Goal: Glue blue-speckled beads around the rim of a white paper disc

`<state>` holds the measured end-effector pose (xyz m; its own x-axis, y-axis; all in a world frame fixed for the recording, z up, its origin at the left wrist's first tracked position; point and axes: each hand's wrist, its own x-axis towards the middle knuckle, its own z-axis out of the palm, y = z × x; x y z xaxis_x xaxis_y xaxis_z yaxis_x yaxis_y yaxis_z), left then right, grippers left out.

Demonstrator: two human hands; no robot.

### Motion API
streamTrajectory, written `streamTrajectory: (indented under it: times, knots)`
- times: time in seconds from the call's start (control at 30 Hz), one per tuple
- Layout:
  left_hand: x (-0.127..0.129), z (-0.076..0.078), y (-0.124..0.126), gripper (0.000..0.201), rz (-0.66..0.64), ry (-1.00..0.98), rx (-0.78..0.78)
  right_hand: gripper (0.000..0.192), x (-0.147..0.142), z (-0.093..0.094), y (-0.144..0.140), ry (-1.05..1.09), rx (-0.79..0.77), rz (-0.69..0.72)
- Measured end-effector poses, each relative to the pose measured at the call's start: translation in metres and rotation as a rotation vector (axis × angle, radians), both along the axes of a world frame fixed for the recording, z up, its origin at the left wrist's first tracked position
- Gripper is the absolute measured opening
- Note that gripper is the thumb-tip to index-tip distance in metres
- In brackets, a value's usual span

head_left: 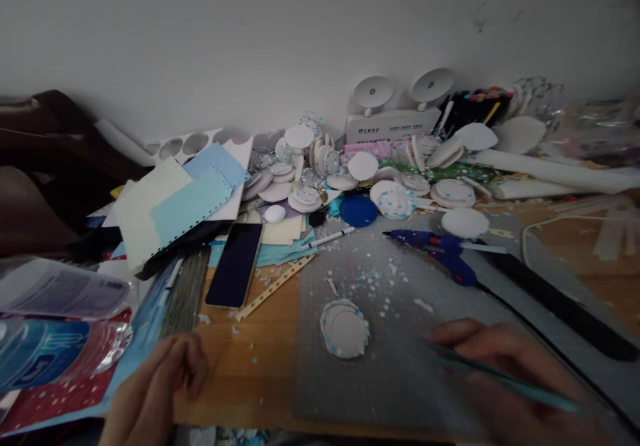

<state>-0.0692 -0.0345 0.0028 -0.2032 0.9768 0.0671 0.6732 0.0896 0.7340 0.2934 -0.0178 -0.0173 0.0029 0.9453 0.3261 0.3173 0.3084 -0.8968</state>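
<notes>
Blurred, the right hand [505, 379] grips a thin teal tool [505, 377], tip indistinct

The left hand [160, 383] was loosely curled, fingers [193, 366] bent inward. The right hand [505, 373] lay flatter, its fingers [453, 333] closed on a thin tool.

I see the mat [400, 366] on the desk [250, 366], w/ a round disc [345, 329] on it, btwn my left hand [155, 393] and right hand [505, 379]. Right hand is on the mat w/ a thin tool [500, 376]. Phone [235, 265] lies left of the mat, glue gun [440, 249] behind the disc, disc pile [390, 179] against the wall [300, 33].
</notes>
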Motion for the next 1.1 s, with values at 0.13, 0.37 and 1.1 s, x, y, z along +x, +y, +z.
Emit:
streamTrajectory:
  times: [0.13, 0.37, 1.1]
  knots:
    - [0.037, 0.008, 0.039, 0.051, -0.305, 0.059, 0.003, 0.004, 0.015, 0.021, 0.021, -0.105, 0.093, -0.09]
    - [0.087, -0.008, 0.121, 0.027, -0.548, 0.056, 0.332, 0.026, -0.004, 0.009, 0.073, 0.038, 0.246, 0.062]
    - [0.101, -0.044, 0.116, 0.014, -0.944, -0.131, -0.175, 0.021, 0.006, -0.024, 0.075, -0.34, 0.033, 0.249]
